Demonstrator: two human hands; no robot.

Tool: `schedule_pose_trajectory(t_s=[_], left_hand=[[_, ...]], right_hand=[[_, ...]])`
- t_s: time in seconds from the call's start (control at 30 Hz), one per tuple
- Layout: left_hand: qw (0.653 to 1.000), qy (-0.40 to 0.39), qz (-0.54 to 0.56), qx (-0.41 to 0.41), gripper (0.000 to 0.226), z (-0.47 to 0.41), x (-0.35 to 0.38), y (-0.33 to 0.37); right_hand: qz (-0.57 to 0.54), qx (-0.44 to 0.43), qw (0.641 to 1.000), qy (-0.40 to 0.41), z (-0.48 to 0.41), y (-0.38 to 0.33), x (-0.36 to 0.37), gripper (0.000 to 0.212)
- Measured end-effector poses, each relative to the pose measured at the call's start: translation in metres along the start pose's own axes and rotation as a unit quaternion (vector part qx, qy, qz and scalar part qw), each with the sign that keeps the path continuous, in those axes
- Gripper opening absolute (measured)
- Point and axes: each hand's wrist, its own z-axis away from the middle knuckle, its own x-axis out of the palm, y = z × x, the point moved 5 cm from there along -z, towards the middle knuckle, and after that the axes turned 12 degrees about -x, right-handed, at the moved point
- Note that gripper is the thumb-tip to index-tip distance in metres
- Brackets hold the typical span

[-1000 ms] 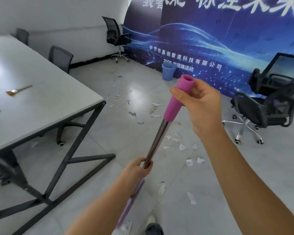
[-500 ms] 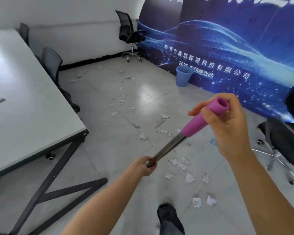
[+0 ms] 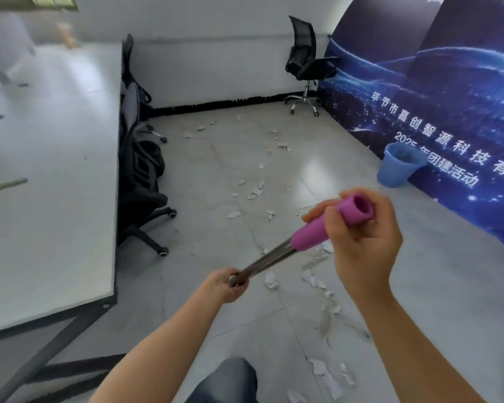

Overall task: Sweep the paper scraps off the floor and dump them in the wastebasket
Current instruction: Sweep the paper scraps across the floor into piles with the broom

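Observation:
I hold a broom handle (image 3: 269,258), a metal shaft with a pink grip at its top. My right hand (image 3: 361,242) grips the pink end, and my left hand (image 3: 226,285) grips the shaft lower down. The broom's head is hidden below my left arm. White paper scraps (image 3: 255,191) lie scattered across the grey tile floor, from the far wall to near my feet (image 3: 326,373). A blue wastebasket (image 3: 397,165) stands at the right against the blue banner.
A large white table (image 3: 50,175) with black legs fills the left, with black office chairs (image 3: 141,175) pushed against its edge. Another black chair (image 3: 309,65) stands in the far corner. The blue banner (image 3: 448,97) covers the right wall. My knee (image 3: 230,379) shows at the bottom.
The view has swung left, so the wastebasket and banner now sit further right. The handle has tilted lower, its pink end pointing up and right. Both hands keep their grip.

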Motion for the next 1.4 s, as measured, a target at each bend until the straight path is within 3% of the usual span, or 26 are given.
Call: schedule_pose_trajectory(t_s=[0.1,0.33,0.47,0.67,0.93,1.07,1.4], left_hand=[[0.999,0.0,0.037,-0.002,0.008,-0.018,0.037,0.042],[0.998,0.021,0.034,-0.046,0.019,-0.06,0.153,0.176],[0.999,0.002,0.024,-0.031,0.006,-0.073,0.224,0.234],[1.0,-0.003,0.007,0.006,0.014,-0.103,0.316,0.33],[0.995,-0.005,0.096,0.037,0.023,-0.138,0.456,0.476],[0.982,-0.039,0.161,0.092,0.029,-0.138,0.506,0.55],[0.971,0.0,0.194,0.141,0.034,-0.176,0.58,0.738]], right_hand=[[0.001,-0.023,1.0,0.015,-0.043,0.062,0.012,0.018],[0.04,-0.023,0.998,0.035,-0.179,0.197,0.052,0.018],[0.047,-0.063,0.997,-0.01,-0.238,0.25,0.067,0.019],[0.05,-0.158,0.984,-0.06,-0.322,0.343,0.079,0.017],[0.003,-0.067,0.997,-0.024,-0.489,0.526,0.091,0.017],[-0.041,-0.064,0.995,-0.062,-0.559,0.596,0.123,0.024],[-0.13,-0.009,0.984,-0.124,-0.687,0.769,0.237,0.023]])
